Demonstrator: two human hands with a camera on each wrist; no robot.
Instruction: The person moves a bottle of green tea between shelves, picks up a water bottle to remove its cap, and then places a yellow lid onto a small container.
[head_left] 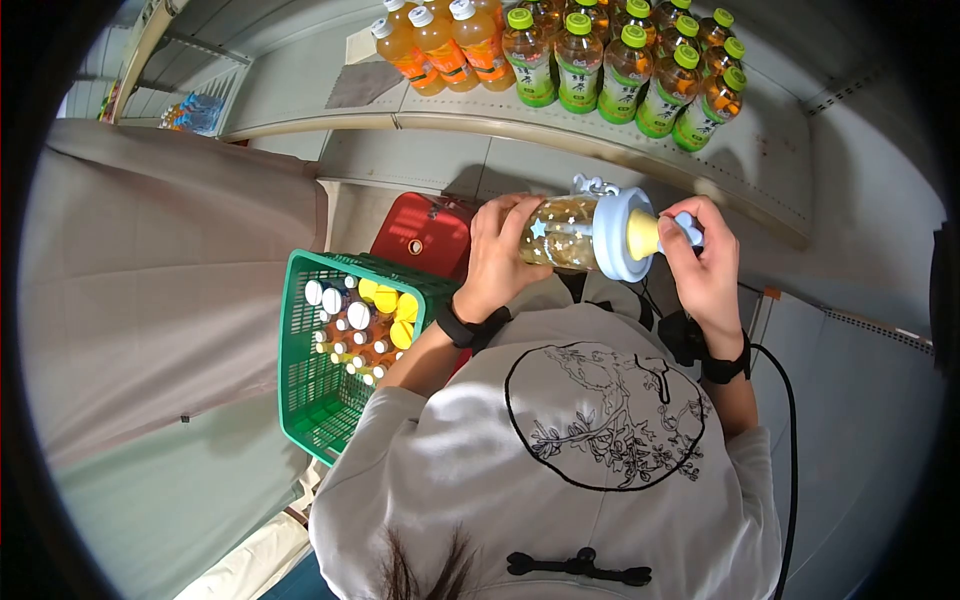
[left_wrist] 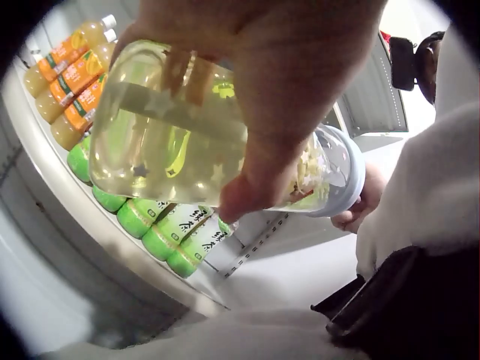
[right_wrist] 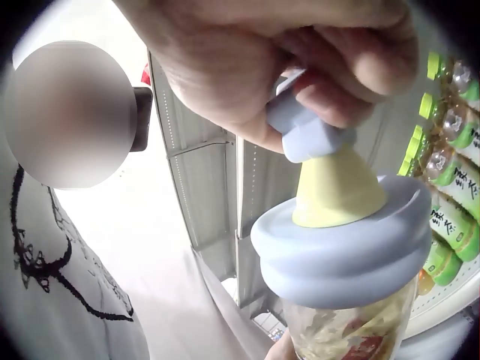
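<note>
A clear drinking bottle with star prints is held on its side in front of the chest. My left hand grips its body, thumb and fingers wrapped round the plastic. Yellowish liquid seems to show through the wall in the left wrist view. A wide pale-blue lid caps the bottle, with a yellow cone rising from its middle. On top of the cone is a pale-blue knob, which my right hand pinches between thumb and fingers.
A shelf ahead carries orange-drink bottles and green-labelled tea bottles. At the left, a green basket holds several bottles with white and yellow caps. Beside it stands a red box. A black cable hangs at the right.
</note>
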